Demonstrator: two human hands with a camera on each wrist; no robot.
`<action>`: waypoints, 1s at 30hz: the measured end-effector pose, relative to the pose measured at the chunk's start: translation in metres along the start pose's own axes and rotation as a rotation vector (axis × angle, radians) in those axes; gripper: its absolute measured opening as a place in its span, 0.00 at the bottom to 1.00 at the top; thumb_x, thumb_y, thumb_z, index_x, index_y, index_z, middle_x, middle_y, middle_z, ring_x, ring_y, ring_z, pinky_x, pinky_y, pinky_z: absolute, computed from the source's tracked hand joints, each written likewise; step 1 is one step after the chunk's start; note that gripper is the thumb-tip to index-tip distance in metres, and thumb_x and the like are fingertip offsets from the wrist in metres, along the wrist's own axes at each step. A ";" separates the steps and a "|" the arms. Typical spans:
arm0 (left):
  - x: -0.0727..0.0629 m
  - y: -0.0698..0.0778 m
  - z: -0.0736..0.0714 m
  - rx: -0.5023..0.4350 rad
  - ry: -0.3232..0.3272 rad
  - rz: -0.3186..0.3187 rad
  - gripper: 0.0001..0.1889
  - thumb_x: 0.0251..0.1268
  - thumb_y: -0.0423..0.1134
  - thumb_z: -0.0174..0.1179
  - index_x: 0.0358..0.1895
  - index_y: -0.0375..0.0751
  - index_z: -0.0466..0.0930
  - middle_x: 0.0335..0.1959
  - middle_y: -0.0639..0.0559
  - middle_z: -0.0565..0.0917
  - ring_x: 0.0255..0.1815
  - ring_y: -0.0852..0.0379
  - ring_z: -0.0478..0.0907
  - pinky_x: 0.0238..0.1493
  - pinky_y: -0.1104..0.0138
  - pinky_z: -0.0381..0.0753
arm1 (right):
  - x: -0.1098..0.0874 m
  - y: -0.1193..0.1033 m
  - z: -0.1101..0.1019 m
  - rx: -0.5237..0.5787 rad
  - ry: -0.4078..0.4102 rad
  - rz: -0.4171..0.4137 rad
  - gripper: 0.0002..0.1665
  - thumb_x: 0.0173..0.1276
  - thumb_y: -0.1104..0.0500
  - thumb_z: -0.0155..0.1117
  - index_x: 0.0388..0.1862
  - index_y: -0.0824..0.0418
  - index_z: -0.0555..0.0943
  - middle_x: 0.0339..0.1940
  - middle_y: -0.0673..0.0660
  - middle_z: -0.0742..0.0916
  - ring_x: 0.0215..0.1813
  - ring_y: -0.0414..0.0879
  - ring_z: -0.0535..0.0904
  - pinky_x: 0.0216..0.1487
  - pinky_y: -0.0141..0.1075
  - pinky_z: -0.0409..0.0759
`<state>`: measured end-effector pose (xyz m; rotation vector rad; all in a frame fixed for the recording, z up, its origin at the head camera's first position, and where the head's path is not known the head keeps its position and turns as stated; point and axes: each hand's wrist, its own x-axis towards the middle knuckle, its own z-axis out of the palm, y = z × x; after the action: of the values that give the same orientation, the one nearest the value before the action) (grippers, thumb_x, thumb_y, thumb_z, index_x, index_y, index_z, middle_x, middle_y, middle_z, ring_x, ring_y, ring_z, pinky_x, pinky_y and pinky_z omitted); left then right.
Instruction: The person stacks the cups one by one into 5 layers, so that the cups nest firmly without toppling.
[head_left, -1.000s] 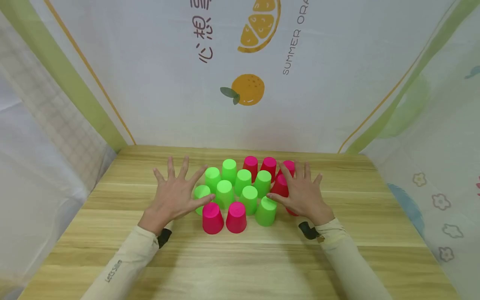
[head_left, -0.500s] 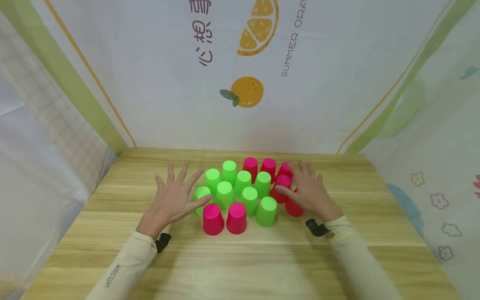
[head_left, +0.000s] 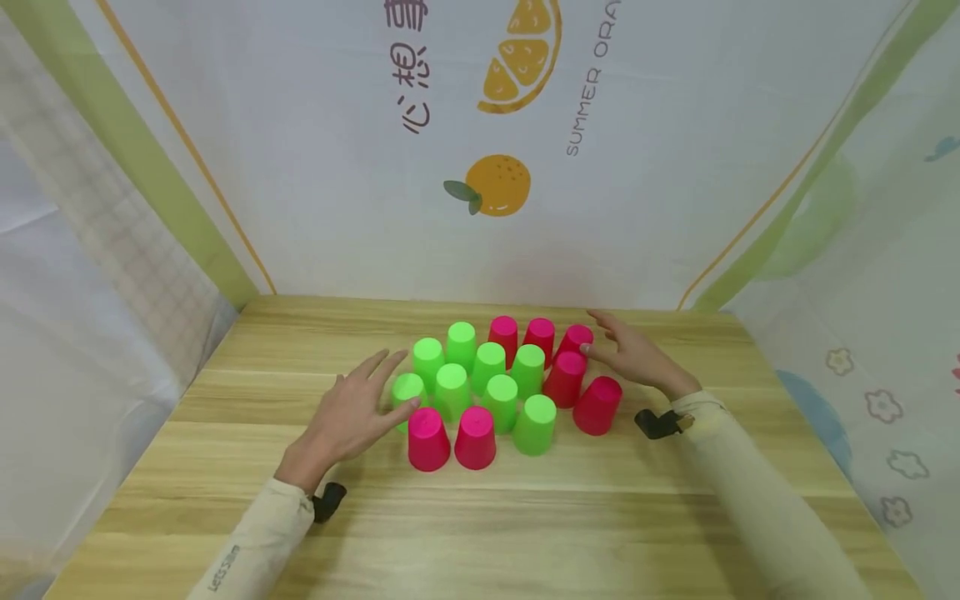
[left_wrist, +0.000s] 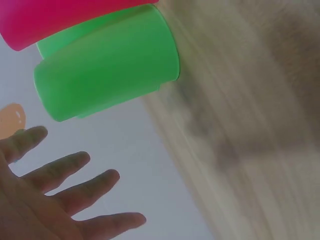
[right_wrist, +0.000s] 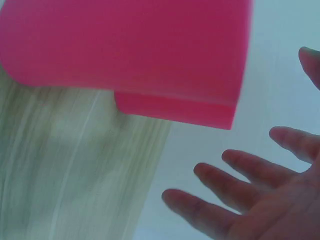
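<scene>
Upside-down plastic cups, several green and several pink, stand grouped mid-table in the head view. My left hand [head_left: 348,417] is held at the group's left side, fingers spread and nothing in them. Its thumb overlaps the left green cup [head_left: 408,392] and ends just above the front-left pink cup [head_left: 428,442]. On the other side, my right hand [head_left: 637,354] hovers with loose, extended fingers, also holding nothing. Its thumb tip lies right by the far-right pink cup [head_left: 576,340]. Both wrist views show spread fingers apart from the nearest green cup [left_wrist: 110,65] and pink cup [right_wrist: 130,45].
The wooden table [head_left: 480,533] carries the cups, and its bare surface shows in front of them. A white curtain [head_left: 337,208] with orange prints hangs right behind the back edge. More cloth [head_left: 847,275] hangs along the right side.
My right hand has moved right, off the right-hand pink cups, uncovering them. My left hand has turned and lowered slightly, its fingers less spread. The cups stay in place.
</scene>
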<state>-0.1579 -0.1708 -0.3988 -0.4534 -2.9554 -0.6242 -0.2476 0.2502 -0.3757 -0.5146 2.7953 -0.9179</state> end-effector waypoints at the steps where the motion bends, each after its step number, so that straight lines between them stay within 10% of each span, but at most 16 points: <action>1: -0.001 0.000 0.001 -0.021 0.000 -0.004 0.40 0.69 0.63 0.55 0.78 0.50 0.58 0.77 0.37 0.64 0.71 0.31 0.70 0.64 0.25 0.65 | 0.002 0.002 0.000 0.002 -0.006 0.000 0.45 0.76 0.46 0.58 0.81 0.62 0.52 0.79 0.73 0.63 0.75 0.76 0.64 0.69 0.68 0.69; 30: -0.004 -0.010 0.021 -0.184 -0.021 -0.077 0.39 0.71 0.59 0.56 0.78 0.45 0.57 0.77 0.41 0.66 0.75 0.35 0.65 0.67 0.33 0.69 | 0.042 0.020 0.002 0.040 -0.091 -0.035 0.29 0.74 0.59 0.61 0.70 0.69 0.70 0.61 0.69 0.82 0.64 0.66 0.78 0.65 0.58 0.79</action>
<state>-0.1578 -0.1722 -0.4229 -0.3634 -2.9599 -0.9111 -0.2921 0.2488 -0.3906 -0.5855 2.6901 -0.9305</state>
